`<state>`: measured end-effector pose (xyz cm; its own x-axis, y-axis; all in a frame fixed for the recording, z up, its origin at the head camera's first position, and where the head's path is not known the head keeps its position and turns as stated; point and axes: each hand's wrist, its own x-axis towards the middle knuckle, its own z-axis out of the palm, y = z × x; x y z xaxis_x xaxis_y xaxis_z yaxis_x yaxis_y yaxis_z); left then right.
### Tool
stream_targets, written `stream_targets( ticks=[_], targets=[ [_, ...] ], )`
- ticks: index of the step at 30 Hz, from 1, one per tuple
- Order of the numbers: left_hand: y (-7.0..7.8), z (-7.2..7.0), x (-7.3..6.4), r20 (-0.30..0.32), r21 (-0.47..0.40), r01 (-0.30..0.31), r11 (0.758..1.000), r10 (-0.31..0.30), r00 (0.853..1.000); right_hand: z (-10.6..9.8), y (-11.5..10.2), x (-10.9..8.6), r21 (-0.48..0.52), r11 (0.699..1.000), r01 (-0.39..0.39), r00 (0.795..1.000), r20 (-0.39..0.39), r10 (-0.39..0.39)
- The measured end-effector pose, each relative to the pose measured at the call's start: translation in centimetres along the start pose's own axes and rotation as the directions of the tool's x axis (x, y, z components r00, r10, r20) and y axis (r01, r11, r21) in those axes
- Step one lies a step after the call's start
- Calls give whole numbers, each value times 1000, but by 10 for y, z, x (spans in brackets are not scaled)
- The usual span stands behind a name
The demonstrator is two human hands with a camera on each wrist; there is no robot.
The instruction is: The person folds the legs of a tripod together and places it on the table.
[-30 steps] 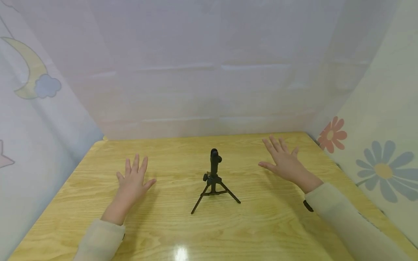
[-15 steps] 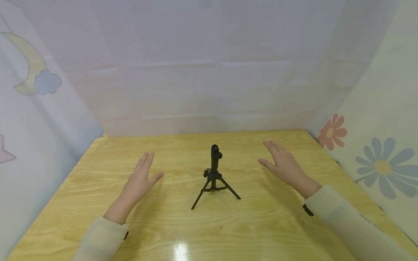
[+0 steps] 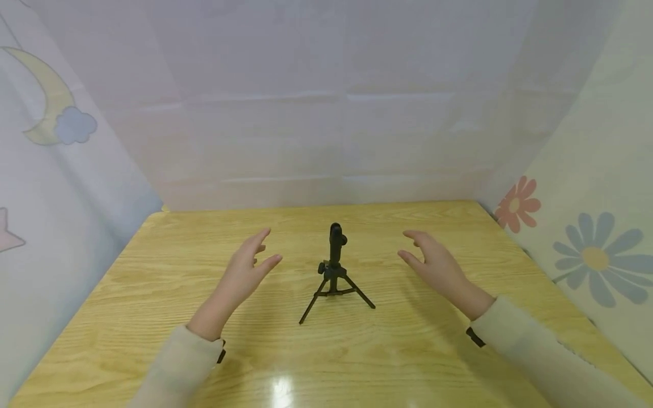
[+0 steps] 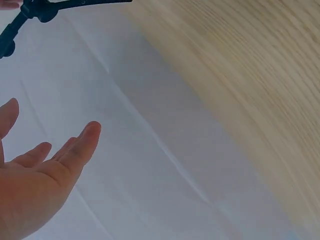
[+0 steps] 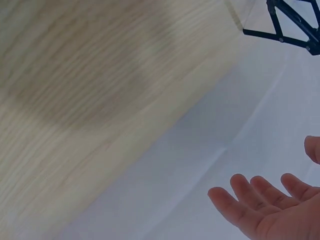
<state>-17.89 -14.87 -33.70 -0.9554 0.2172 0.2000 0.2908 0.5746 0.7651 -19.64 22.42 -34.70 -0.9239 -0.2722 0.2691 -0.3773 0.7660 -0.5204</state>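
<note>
A small black tripod (image 3: 334, 271) stands upright on the wooden table, legs spread, with a knob on its left side and another near its top. To its left my left hand (image 3: 244, 271) hovers, thumb apart from the lightly bent fingers, holding nothing. On the other side my right hand (image 3: 437, 265) is held in the air, palm turned toward the tripod, also holding nothing. Part of the tripod (image 4: 42, 9) shows at the top of the left wrist view. In the right wrist view, its leg braces (image 5: 295, 25) appear at the upper right, above the relaxed fingers (image 5: 245, 197).
The light wooden table (image 3: 153, 283) has pale hanging sheets behind it and at both sides. A moon and cloud print (image 3: 56, 102) marks the left sheet, and flower prints (image 3: 596, 259) the right one. Dark straps show at both sleeve cuffs.
My left hand has moved right, toward the tripod, and turned its palm inward. The right hand's spread fingers have drawn together and bent slightly. The tripod stays in place on the table.
</note>
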Motion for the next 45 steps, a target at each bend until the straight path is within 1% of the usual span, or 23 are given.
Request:
stream_targets(
  ticks=[4,8,13,18,23,26,28,32,35,40,45],
  targets=[
    [11,6,3,0,-73,-22,997,22,1000,7,-4,-3,-3,1000,1,1000,-4,-1],
    [22,14,8,9,-120,-48,992,49,999,14,-8,-5,16,1000,-2,1000,-9,2],
    [30,25,13,12,-164,-76,983,79,997,22,-12,-7,50,999,-6,1000,-4,7],
    [37,36,18,0,-225,-115,968,118,993,30,-15,-8,62,998,19,1000,-9,-19],
    [46,44,22,-11,-284,-132,950,134,991,39,-20,-10,133,990,44,999,-32,-40],
    [52,48,24,-16,-302,-138,943,140,990,44,-22,-10,179,983,40,998,-50,-31],
    [54,50,25,-15,-301,-149,942,152,988,47,-23,-10,189,980,56,997,-68,-43],
    [57,55,27,-12,-291,-148,945,151,988,53,-28,-11,173,979,106,992,-84,-93],
    [58,58,29,-23,-308,-142,941,142,990,58,-32,-12,173,977,128,990,-85,-115],
    [62,62,30,-39,-350,-145,925,141,989,66,-35,-12,218,966,137,988,-101,-118],
    [64,65,31,-55,-356,-155,921,145,988,72,-39,-13,242,961,134,989,-90,-115]
  ],
)
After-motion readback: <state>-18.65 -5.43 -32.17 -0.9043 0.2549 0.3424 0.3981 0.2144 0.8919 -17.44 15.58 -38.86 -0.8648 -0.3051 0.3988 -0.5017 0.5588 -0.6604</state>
